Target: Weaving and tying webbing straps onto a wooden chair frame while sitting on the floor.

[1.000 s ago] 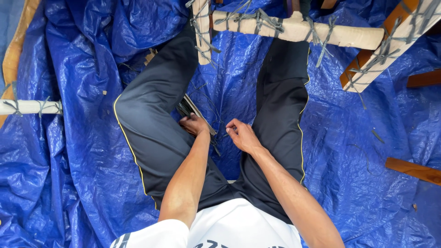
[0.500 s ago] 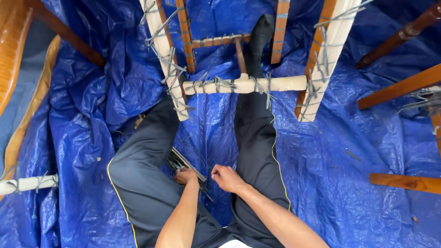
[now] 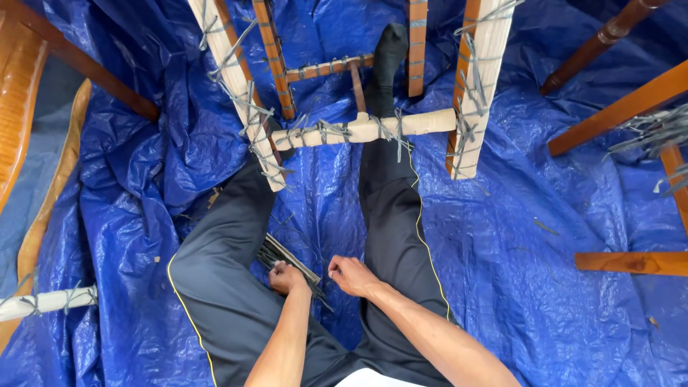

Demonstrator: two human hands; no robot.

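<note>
I sit on a blue tarp (image 3: 516, 215) with my legs in dark trousers stretched out. My left hand (image 3: 287, 277) rests closed on a bundle of thin grey strips (image 3: 276, 252) that lies against my left thigh. My right hand (image 3: 349, 274) is just to the right of it, fingers curled and pinching near the strips' near ends. Ahead, over my right shin, lies a wooden chair frame (image 3: 365, 129) whose pale rails are wrapped with grey strips. My right foot in a black sock (image 3: 390, 44) pokes through the frame.
Brown wooden legs and rails (image 3: 631, 100) of other furniture lie at the right, some with grey strips. A curved orange-brown wooden piece (image 3: 18, 93) is at the left edge. A pale wrapped rail (image 3: 46, 301) lies at lower left. Small scraps dot the tarp.
The view has tilted up and away, so more of the chair frame and my foot show. Both hands stay together at the strip bundle by my left thigh.
</note>
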